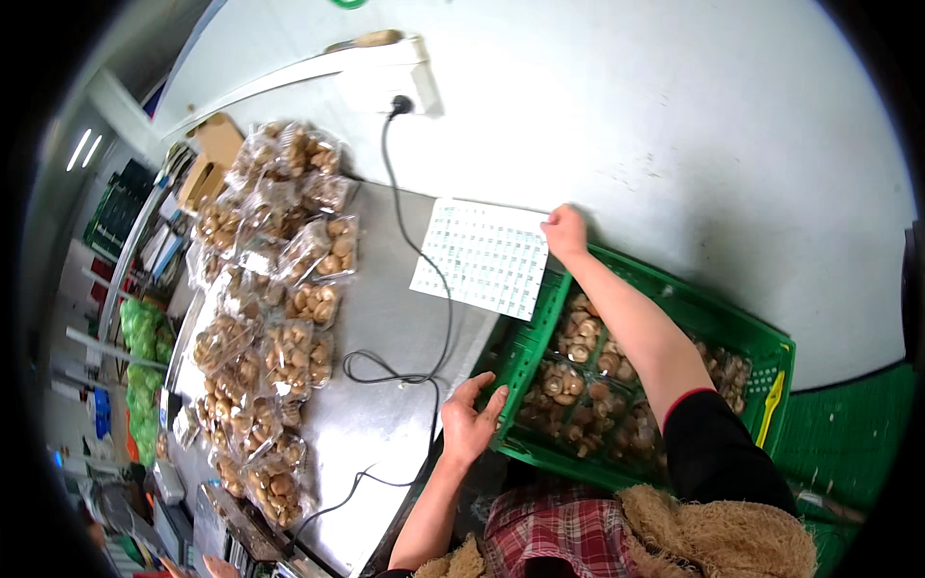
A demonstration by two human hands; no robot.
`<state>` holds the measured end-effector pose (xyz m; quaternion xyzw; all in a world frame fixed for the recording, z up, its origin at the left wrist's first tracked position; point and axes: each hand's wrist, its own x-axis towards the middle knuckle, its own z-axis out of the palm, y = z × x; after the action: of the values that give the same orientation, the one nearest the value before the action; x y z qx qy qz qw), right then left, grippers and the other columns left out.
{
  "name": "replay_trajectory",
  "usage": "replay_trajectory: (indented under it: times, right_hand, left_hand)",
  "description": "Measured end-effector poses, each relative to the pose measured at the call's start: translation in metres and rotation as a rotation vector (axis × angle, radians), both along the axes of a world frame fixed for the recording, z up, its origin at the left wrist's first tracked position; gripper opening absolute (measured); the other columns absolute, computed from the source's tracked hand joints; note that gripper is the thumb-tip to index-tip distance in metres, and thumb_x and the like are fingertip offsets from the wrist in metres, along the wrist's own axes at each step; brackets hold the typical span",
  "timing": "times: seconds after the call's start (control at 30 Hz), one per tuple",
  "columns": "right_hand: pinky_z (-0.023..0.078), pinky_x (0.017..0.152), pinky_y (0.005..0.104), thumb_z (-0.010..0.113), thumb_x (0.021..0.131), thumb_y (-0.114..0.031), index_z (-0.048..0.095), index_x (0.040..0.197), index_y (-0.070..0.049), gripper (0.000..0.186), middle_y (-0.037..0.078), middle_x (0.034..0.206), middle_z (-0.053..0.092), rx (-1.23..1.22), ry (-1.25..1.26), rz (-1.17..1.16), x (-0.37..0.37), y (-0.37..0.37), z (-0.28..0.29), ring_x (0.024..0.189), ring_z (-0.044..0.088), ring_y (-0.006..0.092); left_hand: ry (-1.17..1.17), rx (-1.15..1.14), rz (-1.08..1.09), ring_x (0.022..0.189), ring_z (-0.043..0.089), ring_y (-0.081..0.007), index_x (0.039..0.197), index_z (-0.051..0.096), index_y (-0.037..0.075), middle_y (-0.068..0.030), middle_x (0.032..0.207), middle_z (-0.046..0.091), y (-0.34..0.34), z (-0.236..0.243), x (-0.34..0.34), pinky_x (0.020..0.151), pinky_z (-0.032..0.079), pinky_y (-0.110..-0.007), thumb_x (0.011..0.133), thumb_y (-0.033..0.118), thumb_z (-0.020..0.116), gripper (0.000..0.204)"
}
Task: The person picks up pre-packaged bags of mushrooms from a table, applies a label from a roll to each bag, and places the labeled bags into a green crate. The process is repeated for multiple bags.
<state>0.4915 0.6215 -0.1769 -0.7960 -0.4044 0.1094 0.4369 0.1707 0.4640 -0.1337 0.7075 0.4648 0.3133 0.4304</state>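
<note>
Fingers (550, 226) of my right hand (568, 233) pinch the sheet (482, 252) at its upper right corner; it lies on the worktop (381, 313), beneath the cord (414, 241), beside the green crate (533, 362). My left hand (467, 426) is loosely spread, ungripping, at the crate's left side; contact I cannot tell.

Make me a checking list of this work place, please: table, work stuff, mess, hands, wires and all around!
Surface: metal table, clear bags of mushrooms piled along its left side.
Job's things: paper sheet; green crate holding mushroom packs.
Clutter: yellow tool at the crate's right end; cardboard box beyond the bags.
Hands: right hand pinches the sheet's corner; left hand, thumb and finger apart, at the crate's edge.
Cables: black cable from a wall plug, crossing the sheet, looping on the table.
Surroundings: white wall.
</note>
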Motion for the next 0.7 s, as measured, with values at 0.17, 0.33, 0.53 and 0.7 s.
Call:
replay_trajectory:
  times: [0.17,0.33,0.53,0.7]
  right_hand:
    - [0.043,0.065,0.0263,0.059,0.079,0.0,0.055,0.091,0.0,0.013,0.006,0.08,0.059,0.327,0.514,0.328,-0.058,-0.09,0.109,0.076,0.055,0.0121]
    - [0.041,0.073,0.0248,0.051,0.08,0.002,0.057,0.095,-0.001,0.016,0.005,0.087,0.06,0.391,0.88,0.44,-0.05,-0.217,0.148,0.081,0.054,0.0111]
    - [0.04,0.075,0.0231,0.051,0.083,-0.002,0.064,0.097,0.001,0.019,0.003,0.086,0.061,0.275,0.897,0.359,-0.024,-0.297,0.123,0.081,0.054,0.01]
    - [0.042,0.086,0.0322,0.078,0.069,-0.021,0.061,0.109,-0.003,0.047,0.008,0.11,0.054,-0.077,0.13,0.496,-0.02,-0.325,0.14,0.097,0.052,0.0191]
  left_hand:
    - [-0.043,-0.058,0.182,0.085,0.06,-0.0187,0.11,0.061,-0.001,-0.0126,0.104,0.065,0.043,0.018,-0.035,0.078,0.048,-0.032,0.081,0.022,0.07,0.038]
    - [-0.15,0.048,0.126,0.099,0.056,-0.0218,0.119,0.052,-0.002,-0.016,0.111,0.062,0.073,0.03,-0.022,0.085,0.045,-0.035,0.078,0.029,0.072,0.055]
    - [-0.753,-0.225,-0.069,0.078,0.06,-0.0101,0.099,0.062,0.0,-0.0051,0.089,0.067,0.026,0.073,-0.01,0.073,0.048,-0.025,0.078,-0.002,0.067,0.022]
    - [-0.603,-0.233,-0.06,0.078,0.06,-0.0096,0.095,0.066,-0.002,-0.0049,0.087,0.067,-0.016,0.118,-0.016,0.074,0.047,-0.024,0.079,-0.001,0.067,0.016]
